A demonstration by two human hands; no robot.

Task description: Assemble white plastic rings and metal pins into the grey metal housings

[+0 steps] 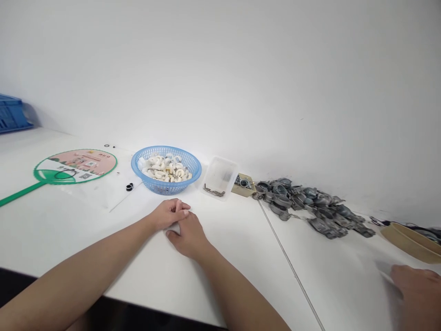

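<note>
From my end, the basket looks like glossy blue plastic, the fittings rough dull grey metal, the box clear plastic, the table smooth matt white.

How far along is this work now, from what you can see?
Done: nothing clearly looks finished. In hand: nothing; the left hand and right hand rest together on the white table. Remaining: the blue basket holds many white fittings, and grey metal parts lie heaped.
</note>
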